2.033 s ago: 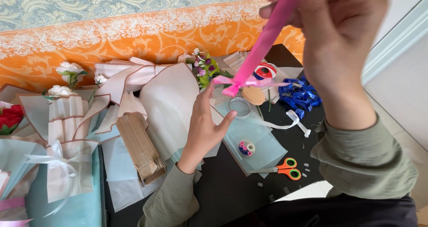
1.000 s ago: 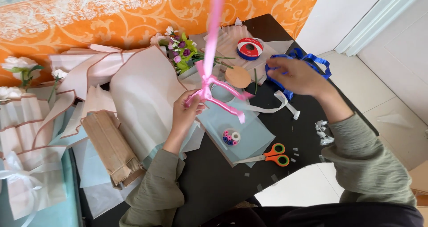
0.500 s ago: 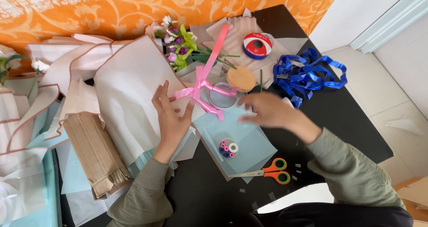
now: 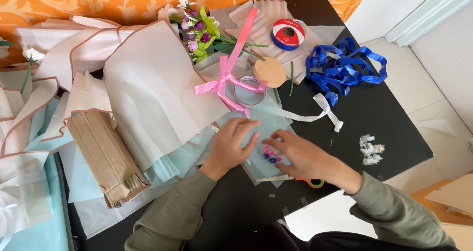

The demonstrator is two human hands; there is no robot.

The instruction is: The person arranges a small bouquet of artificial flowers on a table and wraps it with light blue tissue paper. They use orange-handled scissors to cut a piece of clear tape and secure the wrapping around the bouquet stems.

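My left hand (image 4: 230, 143) lies flat on a pale blue paper sheet (image 4: 276, 120) on the black table (image 4: 389, 118), fingers apart and holding nothing. My right hand (image 4: 301, 156) reaches in from the right, thumb and fingers closed around a small cluster of pink and blue pieces (image 4: 270, 154) on that sheet. Orange-handled scissors (image 4: 311, 183) lie partly under my right wrist. Just above the hands, a pink ribbon bow (image 4: 220, 85) rests beside a clear tape roll (image 4: 249, 91).
A round cork disc (image 4: 269, 72), a red and blue tape roll (image 4: 288, 34), tangled blue ribbon (image 4: 345, 66), a white ribbon strip (image 4: 315, 115) and artificial flowers (image 4: 197, 29) lie behind. Pink-edged wrapping paper (image 4: 152, 93) and folded brown corrugated paper (image 4: 106, 157) cover the left. White scraps (image 4: 370, 149) lie right.
The pink ribbon, earlier held up by my right hand, now lies on the table. Both hands have come down onto the blue sheet, the right one closing on the coloured pieces.
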